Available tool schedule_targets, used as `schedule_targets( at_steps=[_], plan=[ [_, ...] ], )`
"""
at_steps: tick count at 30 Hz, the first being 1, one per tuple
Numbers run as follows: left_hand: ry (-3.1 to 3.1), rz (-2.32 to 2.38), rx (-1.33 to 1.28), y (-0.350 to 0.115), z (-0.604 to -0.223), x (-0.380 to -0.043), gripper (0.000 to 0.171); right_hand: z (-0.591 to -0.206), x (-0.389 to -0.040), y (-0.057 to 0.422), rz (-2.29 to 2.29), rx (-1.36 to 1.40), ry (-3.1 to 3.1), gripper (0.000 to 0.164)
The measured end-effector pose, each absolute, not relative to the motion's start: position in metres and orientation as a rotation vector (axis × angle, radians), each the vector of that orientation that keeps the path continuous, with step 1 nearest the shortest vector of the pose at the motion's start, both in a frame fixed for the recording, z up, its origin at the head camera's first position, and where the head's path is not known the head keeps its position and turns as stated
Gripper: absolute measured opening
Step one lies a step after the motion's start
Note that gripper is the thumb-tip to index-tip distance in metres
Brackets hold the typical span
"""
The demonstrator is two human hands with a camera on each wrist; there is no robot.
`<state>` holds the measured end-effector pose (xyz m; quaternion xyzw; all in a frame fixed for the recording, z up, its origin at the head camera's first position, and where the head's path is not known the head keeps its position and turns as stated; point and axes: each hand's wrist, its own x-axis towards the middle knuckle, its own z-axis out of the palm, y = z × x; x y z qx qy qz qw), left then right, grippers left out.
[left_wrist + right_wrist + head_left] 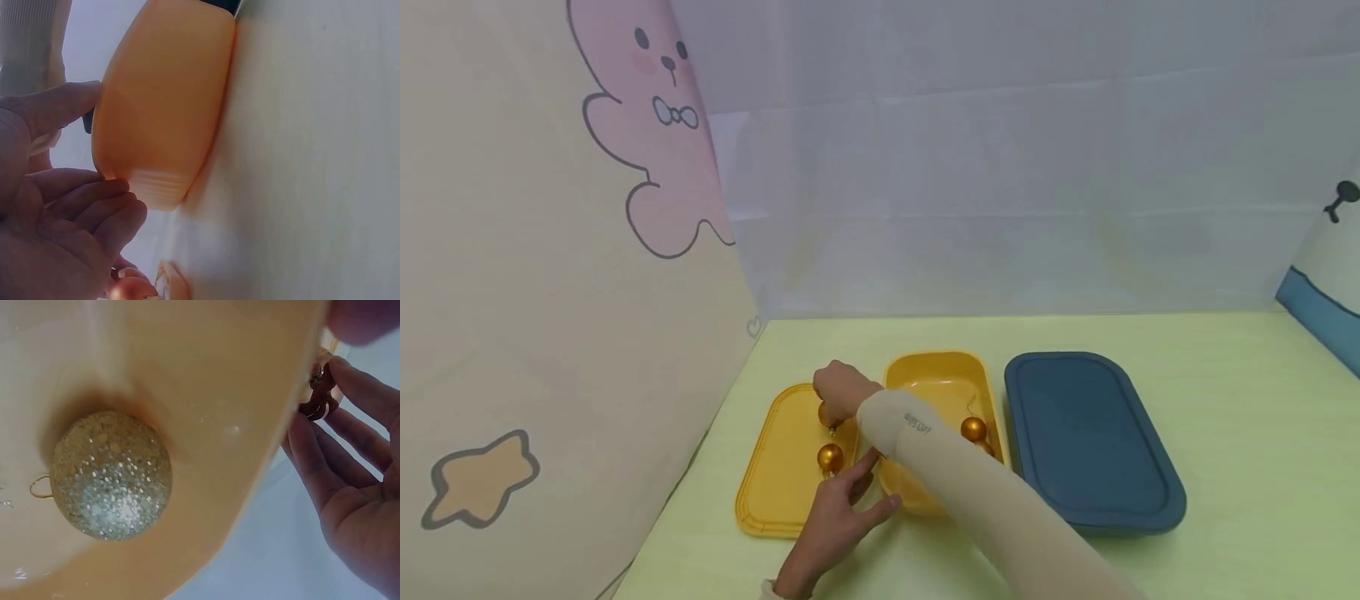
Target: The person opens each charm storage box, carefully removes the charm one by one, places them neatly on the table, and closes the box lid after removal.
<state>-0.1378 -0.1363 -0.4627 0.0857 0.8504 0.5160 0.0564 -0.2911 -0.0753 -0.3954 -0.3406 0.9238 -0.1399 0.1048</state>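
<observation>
Right grip (844,388) on one bauble (824,413), one more on one yellow lid (772,492).

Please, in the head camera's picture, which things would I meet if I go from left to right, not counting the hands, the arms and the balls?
Star print, pink bear print, flat yellow tray, yellow container, dark blue item, white-and-blue printed figure.

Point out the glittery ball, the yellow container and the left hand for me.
Glittery ball (111,476): right wrist view, middle of its sparkly surface.
Yellow container (936,365): head view, inner wall at its far end.
Left hand (838,512): head view, back of the hand.
</observation>
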Motion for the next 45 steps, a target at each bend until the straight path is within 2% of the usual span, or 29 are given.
schedule_targets(
  at_steps=[5,9,26,38,45],
  plan=[
    [2.597,1.563,0.239,-0.14,-0.462,-0.132,0.074,-0.401,-0.284,-0.083,-0.345,-1.064,2.732,0.016],
    [2.604,1.563,0.269,-0.139,-0.461,-0.133,0.075,-0.403,-0.283,-0.085,-0.294,-1.058,2.752,0.014],
    [2.587,1.504,0.281,-0.145,-0.457,-0.137,0.075,-0.379,-0.296,-0.063,-0.28,-1.057,2.793,0.038],
    [2.567,1.534,0.283,-0.14,-0.459,-0.142,0.074,-0.351,-0.315,0.0,-0.532,-0.975,2.74,0.03],
    [2.583,1.524,0.27,-0.143,-0.461,-0.139,0.075,-0.349,-0.324,0.034,-0.63,-0.97,2.711,0.03]
  ],
)
